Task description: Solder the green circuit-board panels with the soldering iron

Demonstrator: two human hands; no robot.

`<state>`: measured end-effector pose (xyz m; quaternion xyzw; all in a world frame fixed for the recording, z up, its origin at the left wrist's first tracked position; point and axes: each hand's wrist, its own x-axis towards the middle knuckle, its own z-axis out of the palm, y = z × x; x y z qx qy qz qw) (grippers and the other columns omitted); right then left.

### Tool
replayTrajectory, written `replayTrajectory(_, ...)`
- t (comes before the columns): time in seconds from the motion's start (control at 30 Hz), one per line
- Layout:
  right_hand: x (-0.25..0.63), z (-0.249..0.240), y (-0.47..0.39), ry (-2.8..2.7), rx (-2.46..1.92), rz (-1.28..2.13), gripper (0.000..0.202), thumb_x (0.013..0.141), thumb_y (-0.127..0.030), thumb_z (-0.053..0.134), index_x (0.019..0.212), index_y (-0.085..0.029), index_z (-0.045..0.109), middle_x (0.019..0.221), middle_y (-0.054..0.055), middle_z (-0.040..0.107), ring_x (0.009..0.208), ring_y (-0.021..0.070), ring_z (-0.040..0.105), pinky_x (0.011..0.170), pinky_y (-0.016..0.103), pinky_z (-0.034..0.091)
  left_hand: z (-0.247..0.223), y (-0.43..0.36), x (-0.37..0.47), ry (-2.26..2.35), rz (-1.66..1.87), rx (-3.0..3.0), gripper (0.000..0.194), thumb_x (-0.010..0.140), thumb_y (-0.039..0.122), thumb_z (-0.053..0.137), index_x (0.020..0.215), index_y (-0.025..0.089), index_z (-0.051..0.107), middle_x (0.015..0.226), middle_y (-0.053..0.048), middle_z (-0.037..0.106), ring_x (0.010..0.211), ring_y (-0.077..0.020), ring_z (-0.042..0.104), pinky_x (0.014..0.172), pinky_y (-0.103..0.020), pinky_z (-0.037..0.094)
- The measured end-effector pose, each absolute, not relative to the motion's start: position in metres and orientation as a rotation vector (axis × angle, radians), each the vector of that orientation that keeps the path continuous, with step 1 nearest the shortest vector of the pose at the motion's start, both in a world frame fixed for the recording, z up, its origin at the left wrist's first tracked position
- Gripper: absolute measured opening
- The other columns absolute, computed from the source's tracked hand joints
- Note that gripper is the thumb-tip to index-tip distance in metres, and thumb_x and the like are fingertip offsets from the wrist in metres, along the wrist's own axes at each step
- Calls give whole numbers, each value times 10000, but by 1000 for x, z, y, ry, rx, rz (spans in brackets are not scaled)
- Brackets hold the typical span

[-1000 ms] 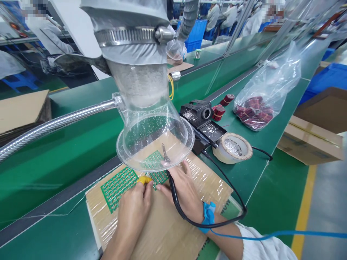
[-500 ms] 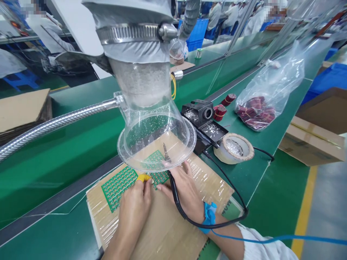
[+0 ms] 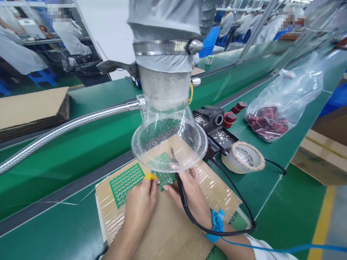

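Note:
My right hand (image 3: 194, 198) is closed around a soldering iron (image 3: 182, 193), whose tip points up and away beneath a clear fume hood (image 3: 169, 144). My left hand (image 3: 141, 200), with a yellow finger cot (image 3: 150, 176), is pinched at the near left edge of a green circuit board (image 3: 165, 177); what sits between the fingertips is too small to make out. Left of it lies a second green circuit board (image 3: 127, 184) with rows of small pads. Both boards rest on tape-covered cardboard (image 3: 173, 227). A blue wrist strap (image 3: 217, 224) circles my right wrist.
Right of the hood stand a black soldering iron holder (image 3: 208, 121) and a pale bowl (image 3: 242, 157) with solder bits. Beyond are bundled red wires (image 3: 230, 120) and a plastic bag (image 3: 282, 108) of more bundles. A metal flexible arm (image 3: 81, 121) crosses the left side.
The camera has turned slightly left and up, so the whole scene sits further right and a bit lower in view. Both hands keep nearly the same place at the boards.

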<state>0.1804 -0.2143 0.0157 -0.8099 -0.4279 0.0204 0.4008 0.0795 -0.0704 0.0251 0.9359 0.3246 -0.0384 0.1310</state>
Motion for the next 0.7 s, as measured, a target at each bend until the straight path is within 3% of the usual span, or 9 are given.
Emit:
replayTrajectory(0.17, 180, 17, -214, -1086, -2016, -64, 434, 1024, -207, 564, 1442, -282, 475, 1323, 79, 689, 1223, 278, 654, 1212, 623, 265, 29, -73, 80, 975, -155, 2636, 291, 1035, 332, 492, 856, 197, 676, 848, -62, 773, 797, -252, 746, 618, -305, 405)
replayTrajectory(0.33, 181, 13, -215, -1051, -1990, -111, 322, 1036, -235, 540, 1355, -272, 553, 1279, 77, 700, 1217, 295, 651, 1131, 599, 430, 32, -76, 79, 984, -157, 2583, 308, 1040, 357, 475, 897, 202, 700, 879, -81, 773, 834, -269, 748, 646, -312, 432)
replayTrajectory(0.5, 185, 4, -214, -1094, -1984, -106, 442, 991, -312, 601, 1425, -330, 524, 1283, 80, 678, 1216, 339, 644, 1039, 578, 545, 34, -77, 79, 984, -136, 2547, 299, 1028, 347, 491, 878, 206, 708, 877, -77, 772, 828, -262, 746, 627, -306, 429)
replayTrajectory(0.7, 188, -3, -214, -1093, -2040, -25, 580, 951, -353, 634, 1500, -358, 447, 1333, 83, 634, 1245, 367, 608, 1036, 608, 551, 37, -76, 78, 991, -98, 2513, 277, 1005, 314, 523, 843, 205, 719, 861, -73, 772, 790, -253, 741, 605, -307, 416)
